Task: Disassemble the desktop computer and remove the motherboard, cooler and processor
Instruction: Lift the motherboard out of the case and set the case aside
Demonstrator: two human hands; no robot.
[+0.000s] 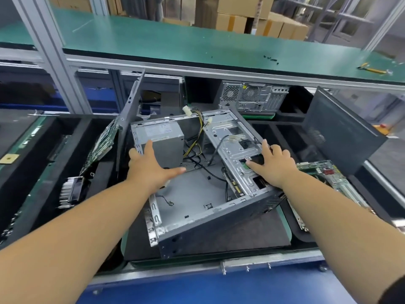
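The open desktop case [197,207] lies on its side on a dark mat, its motherboard bay bare with loose cables [197,154]. My left hand [151,170] is spread against the grey power supply [162,141] at the case's back left. My right hand [271,165] lies flat on the silver drive cage [238,154], fingers apart. A motherboard [328,176] rests in the tray to the right, partly behind my right arm. Other green boards [100,145] lean at the left. A finned cooler [72,189] lies at the left. A small square chip [8,159] sits at the far left.
A dark side panel [341,130] leans at the right and another panel [131,104] stands at the left. A second computer [252,97] stands behind under the green shelf [175,42]. A yellow-handled tool [372,69] and small screws [271,58] lie on that shelf. Cardboard boxes are stacked beyond.
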